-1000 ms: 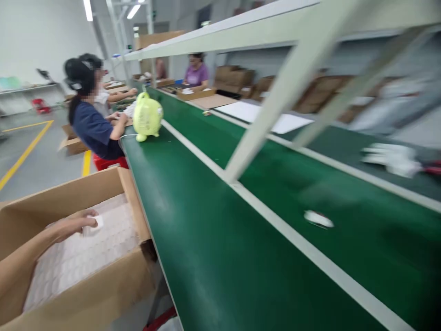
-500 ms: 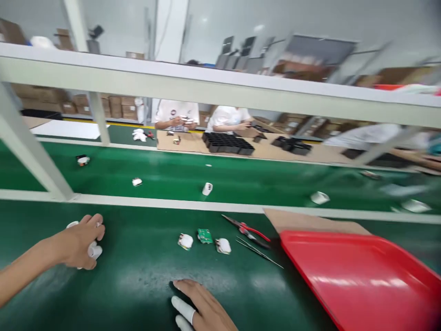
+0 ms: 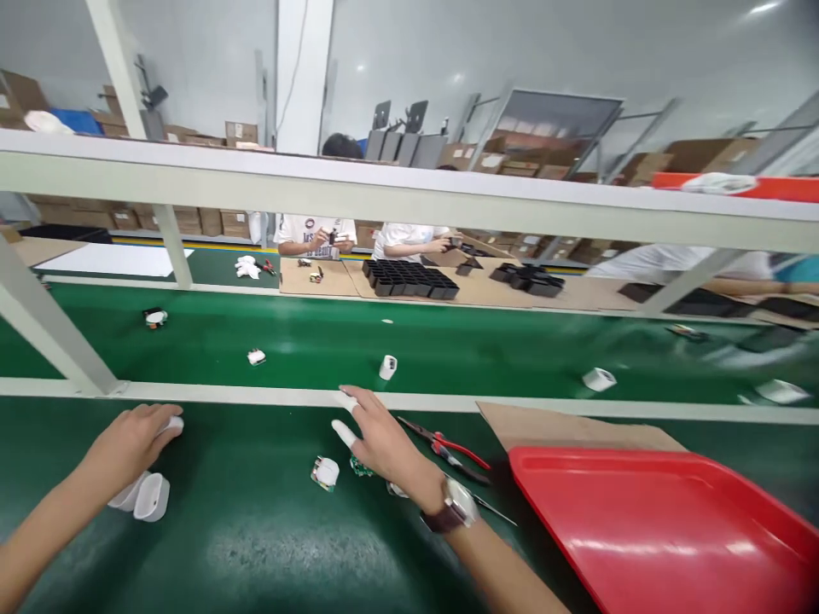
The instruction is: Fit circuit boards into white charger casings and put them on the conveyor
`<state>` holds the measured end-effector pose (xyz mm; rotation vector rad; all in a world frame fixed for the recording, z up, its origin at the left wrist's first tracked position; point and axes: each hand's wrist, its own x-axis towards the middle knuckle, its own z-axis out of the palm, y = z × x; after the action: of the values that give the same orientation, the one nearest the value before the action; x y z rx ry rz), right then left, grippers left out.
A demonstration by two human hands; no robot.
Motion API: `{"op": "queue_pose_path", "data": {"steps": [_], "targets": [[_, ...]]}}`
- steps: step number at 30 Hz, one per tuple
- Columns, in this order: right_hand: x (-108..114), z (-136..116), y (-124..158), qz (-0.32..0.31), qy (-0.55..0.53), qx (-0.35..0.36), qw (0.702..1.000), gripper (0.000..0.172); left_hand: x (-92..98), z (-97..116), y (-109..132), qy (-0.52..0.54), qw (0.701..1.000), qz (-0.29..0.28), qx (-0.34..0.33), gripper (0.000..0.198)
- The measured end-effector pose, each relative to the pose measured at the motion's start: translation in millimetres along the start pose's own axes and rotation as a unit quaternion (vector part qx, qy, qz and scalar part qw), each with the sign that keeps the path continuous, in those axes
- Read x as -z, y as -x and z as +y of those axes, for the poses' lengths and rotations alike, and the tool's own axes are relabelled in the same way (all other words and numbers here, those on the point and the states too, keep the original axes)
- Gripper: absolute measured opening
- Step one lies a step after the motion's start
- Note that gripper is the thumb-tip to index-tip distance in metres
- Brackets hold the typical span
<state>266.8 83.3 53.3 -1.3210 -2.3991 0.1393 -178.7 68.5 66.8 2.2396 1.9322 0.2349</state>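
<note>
On the left, my left hand has its fingers closed round a small white plastic housing, mostly hidden by them. Just below it two more white housings stand side by side on the green bench. My right hand, with white finger cots and a wristwatch, reaches across the bench with fingers stretched and nothing in them. Under and beside it lie a circuit board with a white part, a green circuit board partly covered, and another board mostly hidden by the wrist.
Red-handled pliers and tweezers lie right of my hand, near a red tray and cardboard. Beyond the rail, a green belt carries a white housing and boards. Co-workers sit across, by black trays.
My left hand has lifted off the group of housings with one in its fingers. My right hand has moved forward over the boards towards the rail. The view has tilted slightly.
</note>
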Motion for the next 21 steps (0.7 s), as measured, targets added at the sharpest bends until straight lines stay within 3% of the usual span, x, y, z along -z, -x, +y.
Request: {"op": "queue_pose_path", "data": {"steps": [2, 5, 8, 11, 13, 16, 19, 21], "targets": [[-18, -2, -47, -0.036, -0.006, 0.008, 0.999, 0.044, 3.6, 23, 10, 0.006, 0.998, 0.052, -0.027, 0.052], [-48, -13, -115, -0.059, -0.015, 0.009, 0.998, 0.049, -4.8, 59, 32, 0.049, 0.993, 0.079, -0.077, 0.043], [-70, -26, -168, -0.058, -0.017, -0.015, 0.998, 0.046, -34.5, 90, 54, 0.092, 0.984, 0.094, -0.123, 0.031], [-75, -41, -192, -0.05, -0.025, -0.02, 0.998, 0.035, -66.6, 113, 73, 0.102, 0.976, 0.039, -0.188, 0.023], [-72, -51, -186, -0.054, -0.04, 0.004, 0.998, 0.025, -74.9, 121, 81, 0.099, 0.975, 0.005, -0.2, 0.02], [-59, -63, -142, -0.078, -0.073, 0.081, 0.991, 0.013, -58.9, 117, 81, 0.124, 0.98, 0.019, -0.156, 0.029], [-47, -72, -74, -0.116, -0.104, 0.163, 0.974, 0.022, -24.8, 94, 55, 0.092, 0.99, 0.063, -0.09, 0.035], [-43, -75, -32, -0.141, -0.107, 0.189, 0.966, 0.026, -7.2, 75, 25, -0.014, 0.999, 0.036, -0.029, 0.037]]}}
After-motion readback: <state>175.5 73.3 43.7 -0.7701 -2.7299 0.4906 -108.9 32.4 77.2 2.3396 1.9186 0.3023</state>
